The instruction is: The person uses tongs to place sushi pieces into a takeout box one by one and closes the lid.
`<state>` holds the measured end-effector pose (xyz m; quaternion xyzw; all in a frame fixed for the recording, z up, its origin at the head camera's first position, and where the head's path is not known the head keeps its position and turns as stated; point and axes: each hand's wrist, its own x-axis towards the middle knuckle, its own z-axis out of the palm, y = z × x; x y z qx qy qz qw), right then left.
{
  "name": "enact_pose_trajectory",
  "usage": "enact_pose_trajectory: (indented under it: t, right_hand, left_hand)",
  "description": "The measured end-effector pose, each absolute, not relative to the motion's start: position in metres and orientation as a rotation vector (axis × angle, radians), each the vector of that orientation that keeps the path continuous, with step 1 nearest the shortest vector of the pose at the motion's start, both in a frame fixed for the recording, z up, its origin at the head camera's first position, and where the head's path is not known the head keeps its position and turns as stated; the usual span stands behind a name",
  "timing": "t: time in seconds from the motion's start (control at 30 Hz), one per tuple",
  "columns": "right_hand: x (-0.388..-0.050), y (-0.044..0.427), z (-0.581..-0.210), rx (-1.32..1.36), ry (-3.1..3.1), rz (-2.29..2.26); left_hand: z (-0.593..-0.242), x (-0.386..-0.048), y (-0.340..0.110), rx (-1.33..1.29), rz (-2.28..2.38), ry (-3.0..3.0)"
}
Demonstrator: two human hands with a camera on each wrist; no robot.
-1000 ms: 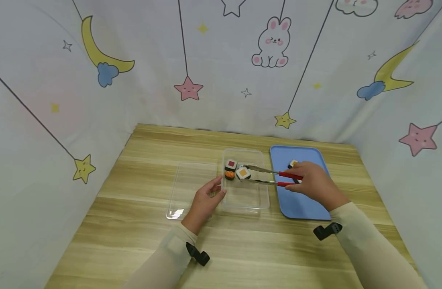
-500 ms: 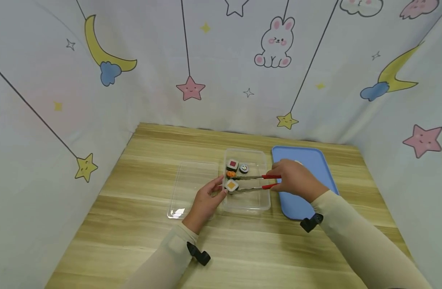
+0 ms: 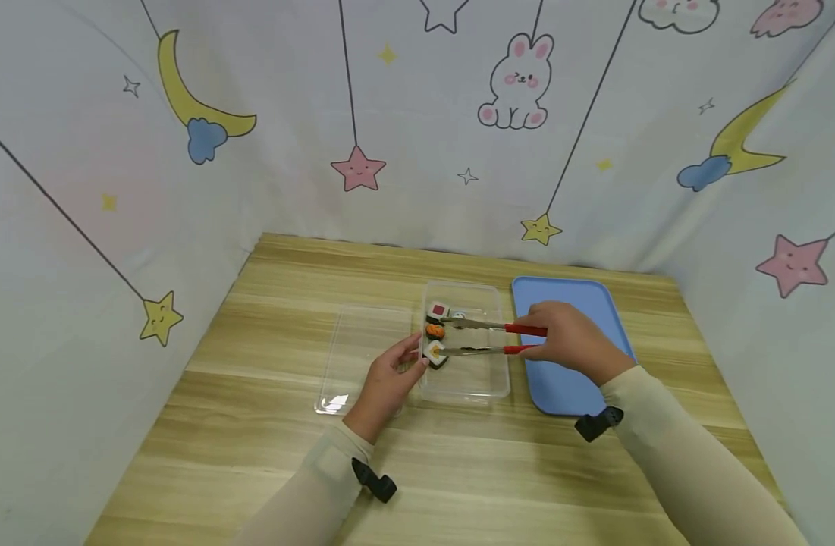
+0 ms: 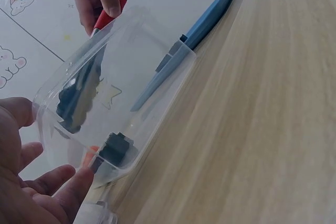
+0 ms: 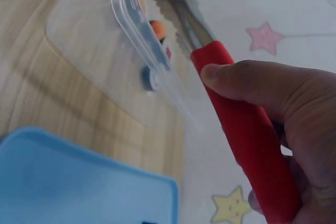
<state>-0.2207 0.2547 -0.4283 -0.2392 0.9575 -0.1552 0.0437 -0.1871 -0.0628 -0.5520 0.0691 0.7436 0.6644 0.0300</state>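
Note:
A clear plastic container holds several toy sushi pieces along its left side. These are a red-centred roll, an orange-topped piece, a yellow-centred roll and a small round roll. My left hand touches the container's left wall from outside, its fingers spread and fairly straight. The right hand grips red-handled metal tongs by their handles. Over the sushi the tongs' two arms stand apart; the lower tip overlaps the yellow-centred roll in the head view.
Left of the container lies a clear lid, partly behind the left hand. A blue tray lies to the right, partly under my right hand. Dark pieces show at the tray in the left wrist view. Printed cloth walls surround the wooden table.
The tongs carried the yellow-centred roll from the container's middle to its near left side, beside the orange-topped piece. Since then their arms have spread wider and the right hand shifted slightly right.

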Motion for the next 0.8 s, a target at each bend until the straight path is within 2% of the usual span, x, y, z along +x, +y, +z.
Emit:
enact_pose_trajectory:
  t: [0.3, 0.8]
  right_hand:
    - [-0.202, 0.311, -0.426, -0.345, 2.998, -0.793]
    - [-0.186, 0.394, -0.465, 0.055, 3.1, -0.733]
  left_hand:
    - [-0.553, -0.188, -0.063, 0.2, 2.046, 2.296]
    - [-0.553, -0.187, -0.062, 0.165, 2.083, 2.245]
